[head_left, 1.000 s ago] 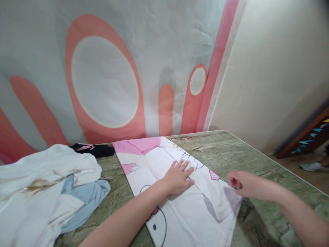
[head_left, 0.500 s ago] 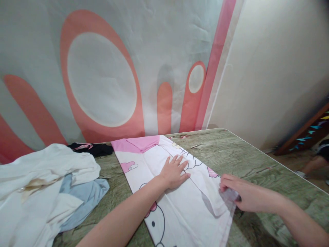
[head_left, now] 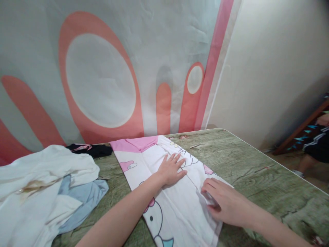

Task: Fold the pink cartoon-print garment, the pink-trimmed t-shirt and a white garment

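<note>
Head view, looking down at a green wood-grain desk (head_left: 257, 171).

- Printed cloth (head_left: 144, 161): white with cartoon figures and a pink band at its far end. It lies flat on the desk, running from centre frame down to the lower centre edge.
- Left hand (head_left: 171, 169): open, palm down, fingers spread. It presses flat on the middle of the printed cloth, just above centre frame, and the forearm comes in from the lower left.
- Right hand (head_left: 223, 202): palm down on the right edge of the printed cloth, lower right of centre. The fingers are loosely bent over a small raised fold. I cannot tell whether they pinch it or only press on it.
- The 2 hands are near each other and do not touch.
- Left of frame: a crumpled white garment (head_left: 51, 171) with a brownish stain lies partly over a light blue garment (head_left: 84, 195). Both are on the desk, just beside the printed cloth.
- Black garment (head_left: 95, 150): at the desk's far edge, between the white garment and the pink band.
- Backdrop (head_left: 102, 68): a grey hanging with coral shapes fills the upper frame.
- Far right edge: another person's leg (head_left: 312, 151) in dark shorts, well apart from the desk.
</note>
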